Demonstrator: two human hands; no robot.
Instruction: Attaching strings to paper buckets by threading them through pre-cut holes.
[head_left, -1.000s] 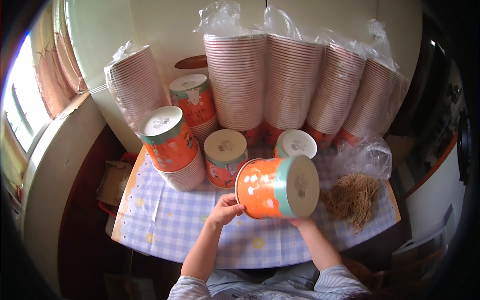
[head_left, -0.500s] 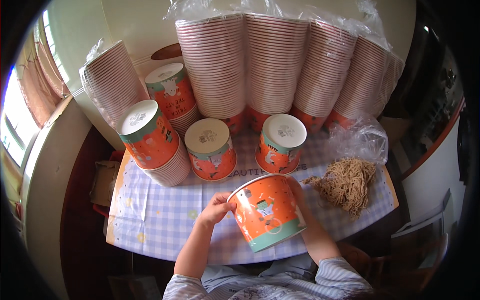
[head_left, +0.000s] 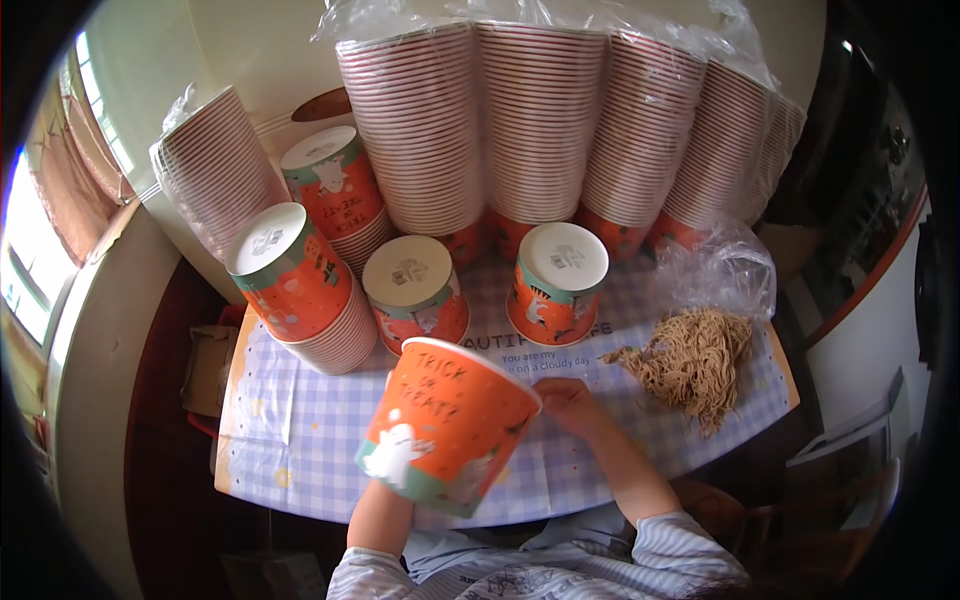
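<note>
An orange paper bucket with a green base band, a white ghost and dark lettering is held tilted above the table's front half, its white rim up and to the right. My left forearm goes up behind it, and the bucket hides nearly all of that hand, which supports it from the left. At the rim's right end, my right hand has its curled fingers on the edge. Two upside-down buckets stand just beyond: one at centre left, the other at centre right.
Tall nested bucket stacks in clear plastic line the back. Shorter stacks stand at the left. A tan bundle of string and crumpled clear plastic lie at the right on the blue checked tablecloth.
The bucket has moved left and turned, so its ghost and lettering side now shows. My left hand has passed behind it; my right hand has come into view at the rim.
</note>
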